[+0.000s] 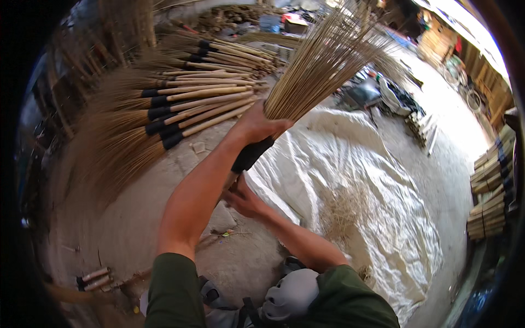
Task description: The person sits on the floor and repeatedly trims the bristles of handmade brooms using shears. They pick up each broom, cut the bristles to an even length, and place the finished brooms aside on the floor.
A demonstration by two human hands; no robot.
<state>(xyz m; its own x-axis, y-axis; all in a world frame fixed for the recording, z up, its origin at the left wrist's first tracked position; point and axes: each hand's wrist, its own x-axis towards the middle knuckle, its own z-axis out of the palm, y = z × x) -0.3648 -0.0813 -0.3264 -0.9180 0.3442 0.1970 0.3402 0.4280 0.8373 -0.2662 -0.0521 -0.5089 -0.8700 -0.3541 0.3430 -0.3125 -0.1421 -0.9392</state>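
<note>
A broom [320, 68] is held up at a slant, its long, thin tan bristles spreading toward the far right. My left hand [261, 123] is closed around the base of the bristles, just above a black collar [252, 156]. Lower down, my right hand [244, 199] wraps the wooden handle below that collar; my left forearm hides part of this grip. To the left, several finished brooms [199, 117] lie side by side on the floor, their handles pointing right and their bristles fanning left.
A crumpled white sheet [377, 180] covers the floor at right, with loose bristle scraps [344, 210] on it. Bundled sticks [488, 191] stand at the far right. Behind lie dark bags [363, 94] and a stick pile [421, 128]. Short handles [97, 277] lie at lower left.
</note>
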